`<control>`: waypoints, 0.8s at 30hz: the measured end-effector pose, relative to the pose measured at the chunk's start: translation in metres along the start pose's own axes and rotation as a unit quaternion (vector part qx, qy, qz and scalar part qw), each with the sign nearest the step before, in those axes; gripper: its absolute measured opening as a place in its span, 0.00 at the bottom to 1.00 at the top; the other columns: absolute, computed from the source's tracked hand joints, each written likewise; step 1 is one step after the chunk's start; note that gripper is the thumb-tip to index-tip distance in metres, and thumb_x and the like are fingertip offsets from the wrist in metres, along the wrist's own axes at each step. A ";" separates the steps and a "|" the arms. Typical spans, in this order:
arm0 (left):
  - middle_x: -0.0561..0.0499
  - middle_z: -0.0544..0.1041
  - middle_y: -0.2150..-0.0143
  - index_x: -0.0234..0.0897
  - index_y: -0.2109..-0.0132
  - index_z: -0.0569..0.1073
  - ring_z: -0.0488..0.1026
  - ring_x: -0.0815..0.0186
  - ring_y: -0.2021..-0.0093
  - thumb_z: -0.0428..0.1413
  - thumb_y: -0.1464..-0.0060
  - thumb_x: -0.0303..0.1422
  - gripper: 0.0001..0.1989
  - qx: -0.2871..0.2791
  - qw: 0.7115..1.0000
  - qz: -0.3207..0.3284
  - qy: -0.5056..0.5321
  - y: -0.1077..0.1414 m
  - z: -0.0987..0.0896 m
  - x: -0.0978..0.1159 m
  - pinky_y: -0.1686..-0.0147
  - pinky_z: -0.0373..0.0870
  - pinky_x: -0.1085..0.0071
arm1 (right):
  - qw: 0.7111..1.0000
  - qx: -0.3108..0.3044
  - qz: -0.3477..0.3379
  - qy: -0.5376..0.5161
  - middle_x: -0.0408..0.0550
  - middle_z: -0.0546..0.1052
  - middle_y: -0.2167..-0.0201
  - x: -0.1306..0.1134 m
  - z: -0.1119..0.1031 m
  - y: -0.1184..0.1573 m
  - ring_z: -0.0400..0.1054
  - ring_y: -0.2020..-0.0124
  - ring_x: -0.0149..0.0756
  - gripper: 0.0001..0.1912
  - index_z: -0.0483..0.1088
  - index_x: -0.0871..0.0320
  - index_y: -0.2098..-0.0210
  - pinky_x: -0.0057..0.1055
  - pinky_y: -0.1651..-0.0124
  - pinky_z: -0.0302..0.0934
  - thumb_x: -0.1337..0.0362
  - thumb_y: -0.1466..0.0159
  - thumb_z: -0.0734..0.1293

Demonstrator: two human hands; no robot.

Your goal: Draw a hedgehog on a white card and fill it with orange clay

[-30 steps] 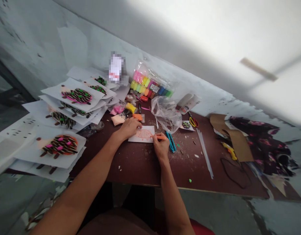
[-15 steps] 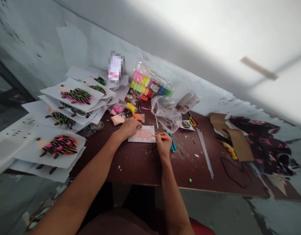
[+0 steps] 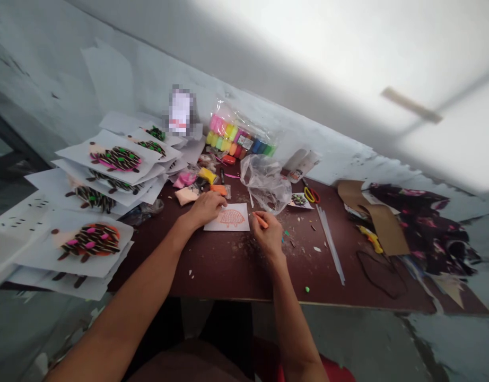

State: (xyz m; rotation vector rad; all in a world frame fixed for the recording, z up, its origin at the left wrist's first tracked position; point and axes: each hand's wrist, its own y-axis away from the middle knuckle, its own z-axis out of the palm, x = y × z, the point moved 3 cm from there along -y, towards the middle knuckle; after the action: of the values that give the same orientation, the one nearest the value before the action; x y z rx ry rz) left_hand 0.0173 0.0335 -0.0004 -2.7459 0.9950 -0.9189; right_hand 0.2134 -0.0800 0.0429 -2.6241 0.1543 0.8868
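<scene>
A small white card (image 3: pixel 243 225) lies on the table, with an orange hedgehog-like outline (image 3: pixel 232 217) filled with short strokes. My left hand (image 3: pixel 207 208) rests at the card's upper left edge, its bent fingers holding the card down. Just beyond the right edge of the card, my right hand (image 3: pixel 269 236) grips an orange marker (image 3: pixel 261 220). The marker's front end is off the drawing and points up and left. Past my left hand lie an orange clay packet (image 3: pixel 218 190) and a pale peach one (image 3: pixel 186 196).
Sheets with clay hedgehogs (image 3: pixel 115 158) are piled at the left. At the back are a bag of coloured clay (image 3: pixel 240 140), a crumpled clear bag (image 3: pixel 266 183) and scissors (image 3: pixel 311 194). Clear sticks (image 3: pixel 331 246) and a yellow glue gun (image 3: pixel 370 239) lie on the right.
My right hand has drawn the marker back from the drawing and turned, now covering most of the blue pens beside it. The left hand stays at the card; the view has shifted slightly.
</scene>
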 end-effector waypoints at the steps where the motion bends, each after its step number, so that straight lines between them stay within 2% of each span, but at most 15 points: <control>1: 0.46 0.82 0.59 0.38 0.60 0.83 0.77 0.57 0.55 0.54 0.45 0.23 0.14 0.007 1.000 0.005 0.010 0.000 0.000 0.000 0.53 0.72 0.63 | 0.999 -0.021 -0.006 0.036 0.54 0.81 0.59 0.000 0.000 0.002 0.74 0.58 0.40 0.14 0.79 0.59 0.58 0.33 0.53 0.65 0.62 0.36 0.62; 5: 0.46 0.82 0.60 0.38 0.62 0.83 0.77 0.58 0.56 0.53 0.46 0.22 0.14 0.032 0.998 0.018 0.041 -0.002 0.002 -0.004 0.52 0.73 0.62 | 0.983 -0.108 -0.007 0.151 0.52 0.78 0.50 -0.004 -0.002 0.012 0.74 0.54 0.39 0.17 0.77 0.56 0.49 0.30 0.51 0.64 0.67 0.34 0.62; 9: 0.46 0.81 0.60 0.39 0.62 0.83 0.75 0.58 0.55 0.53 0.47 0.22 0.14 0.055 0.997 0.019 0.048 -0.001 0.003 -0.010 0.50 0.73 0.60 | 0.963 -0.153 0.005 0.224 0.52 0.76 0.46 -0.007 -0.009 0.020 0.73 0.53 0.40 0.22 0.72 0.54 0.40 0.29 0.55 0.64 0.65 0.33 0.62; 14: 0.45 0.80 0.60 0.38 0.62 0.83 0.74 0.57 0.56 0.55 0.49 0.21 0.14 0.046 0.998 0.008 0.032 0.000 0.006 -0.015 0.50 0.72 0.59 | 0.943 -0.189 0.014 0.275 0.53 0.74 0.47 -0.011 -0.012 0.024 0.73 0.54 0.40 0.26 0.66 0.51 0.34 0.30 0.55 0.64 0.65 0.31 0.60; 18: 0.46 0.80 0.59 0.38 0.62 0.82 0.74 0.57 0.56 0.55 0.51 0.20 0.15 0.035 0.999 0.009 0.030 0.000 0.005 -0.015 0.50 0.72 0.60 | 0.930 -0.215 0.009 0.299 0.54 0.73 0.47 -0.016 -0.010 0.026 0.73 0.54 0.40 0.29 0.60 0.52 0.31 0.31 0.55 0.64 0.64 0.31 0.61; 24: 0.48 0.82 0.59 0.39 0.62 0.82 0.75 0.59 0.56 0.54 0.51 0.19 0.16 0.038 0.999 0.009 0.031 0.000 0.002 -0.014 0.50 0.72 0.62 | 0.918 -0.223 0.040 0.327 0.53 0.74 0.49 -0.019 -0.014 0.025 0.74 0.55 0.40 0.27 0.61 0.49 0.31 0.31 0.57 0.64 0.66 0.29 0.59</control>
State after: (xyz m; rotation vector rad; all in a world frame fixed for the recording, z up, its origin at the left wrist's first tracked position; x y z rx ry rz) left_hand 0.0099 0.0422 -0.0093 -2.6564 0.9729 -1.0233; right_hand 0.2005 -0.1088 0.0566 -3.2712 0.2526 0.0127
